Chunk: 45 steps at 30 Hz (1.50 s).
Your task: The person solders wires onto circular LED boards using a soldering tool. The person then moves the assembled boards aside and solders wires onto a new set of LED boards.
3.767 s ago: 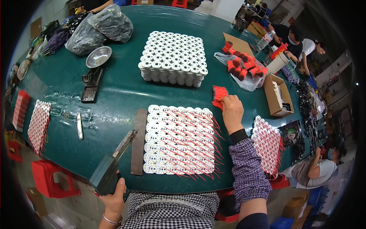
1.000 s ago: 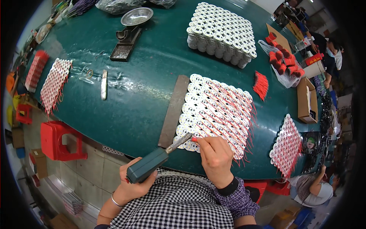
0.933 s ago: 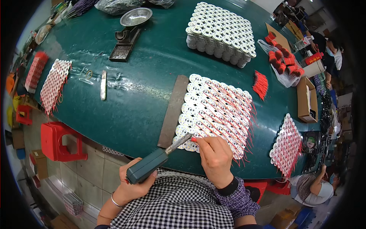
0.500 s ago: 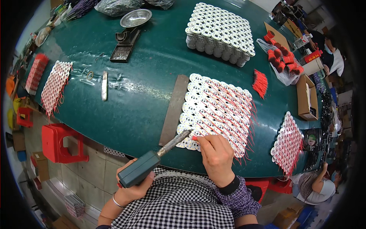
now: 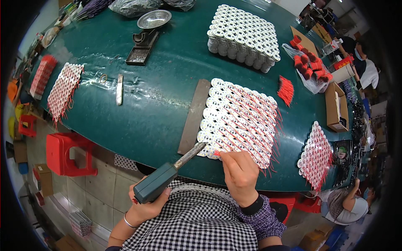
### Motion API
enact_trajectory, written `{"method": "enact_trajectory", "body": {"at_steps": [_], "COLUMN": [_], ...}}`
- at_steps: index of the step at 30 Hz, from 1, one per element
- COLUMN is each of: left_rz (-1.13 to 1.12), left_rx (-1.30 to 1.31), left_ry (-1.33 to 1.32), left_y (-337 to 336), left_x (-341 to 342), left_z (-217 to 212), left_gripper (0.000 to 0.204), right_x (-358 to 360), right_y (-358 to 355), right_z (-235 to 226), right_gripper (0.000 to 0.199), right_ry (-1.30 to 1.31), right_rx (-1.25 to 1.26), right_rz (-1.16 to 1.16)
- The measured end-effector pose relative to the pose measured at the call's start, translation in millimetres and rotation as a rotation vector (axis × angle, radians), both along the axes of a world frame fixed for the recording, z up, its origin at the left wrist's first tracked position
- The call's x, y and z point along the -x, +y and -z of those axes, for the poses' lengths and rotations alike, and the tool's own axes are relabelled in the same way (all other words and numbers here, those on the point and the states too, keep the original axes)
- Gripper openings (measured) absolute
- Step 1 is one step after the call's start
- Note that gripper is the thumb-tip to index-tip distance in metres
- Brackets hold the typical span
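My left hand [image 5: 147,198] is wrapped round the dark green handle of a soldering iron [image 5: 157,183]. The iron's thick metal barrel slants up to the right, its tip over the lower left corner of a panel of round white circuit boards [image 5: 236,121]. Red wires run slantwise across most of that panel, and some hang past its right edge. Just right of the tip, my right hand [image 5: 240,175] pinches a few short red wires [image 5: 217,153] at the panel's near edge. Along the panel's left side lies a flat grey-brown bar [image 5: 194,117].
Stacked white boards [image 5: 243,35] stand at the back. Right of the panel are a bundle of red wires [image 5: 285,90], red spools [image 5: 310,62], a cardboard box [image 5: 336,106] and another wired panel [image 5: 316,157]. A metal dish [image 5: 154,19] sits behind a black tray [image 5: 140,53]. Co-workers are at right.
The view has shifted slightly, so the panel sits a little higher. My right hand with the red wires is slightly farther from the iron's tip, which has drawn back a little.
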<state>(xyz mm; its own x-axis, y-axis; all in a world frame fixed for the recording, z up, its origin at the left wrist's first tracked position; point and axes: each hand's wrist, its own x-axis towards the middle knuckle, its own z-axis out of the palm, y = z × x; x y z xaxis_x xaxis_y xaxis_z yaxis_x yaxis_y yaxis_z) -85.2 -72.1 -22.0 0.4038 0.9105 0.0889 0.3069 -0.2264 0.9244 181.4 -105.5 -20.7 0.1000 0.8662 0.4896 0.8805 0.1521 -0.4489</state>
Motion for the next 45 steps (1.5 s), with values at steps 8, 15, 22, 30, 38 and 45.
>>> {"method": "enact_trajectory", "body": {"at_steps": [8, 15, 22, 30, 38, 45], "left_rz": [0.051, 0.085, 0.101, 0.065, 0.007, -0.044], "left_rx": [0.082, 0.083, -0.033, 0.103, 0.189, 0.181], "left_ry": [0.008, 0.048, 0.037, 0.099, 0.077, 0.036], "left_y": [0.1, 0.4, 2.7, -10.8, -9.9, -9.6], "left_x": [-4.1, -3.8, -6.5, 11.9, 10.9, 13.0], "left_z": [-11.1, -12.3, -9.5, -0.2, -2.3, -1.9], "left_gripper": [0.026, 0.023, 0.022, 0.024, 0.029, 0.027], "right_x": [3.3, 6.0, 5.3, 7.0, 7.0, 14.9], "right_y": [-6.6, -9.8, -10.5, -10.2, -8.6, 4.2], "right_z": [7.7, 7.6, 7.0, 5.0, 5.8, -1.2], "right_gripper": [0.027, 0.026, 0.028, 0.028, 0.026, 0.025], "right_ry": [-0.002, 0.027, -0.006, -0.012, 0.029, 0.06], "right_rx": [0.017, 0.053, 0.066, 0.087, 0.041, -0.026], "right_rz": [-0.021, -0.001, -0.023, -0.009, 0.016, -0.012]}}
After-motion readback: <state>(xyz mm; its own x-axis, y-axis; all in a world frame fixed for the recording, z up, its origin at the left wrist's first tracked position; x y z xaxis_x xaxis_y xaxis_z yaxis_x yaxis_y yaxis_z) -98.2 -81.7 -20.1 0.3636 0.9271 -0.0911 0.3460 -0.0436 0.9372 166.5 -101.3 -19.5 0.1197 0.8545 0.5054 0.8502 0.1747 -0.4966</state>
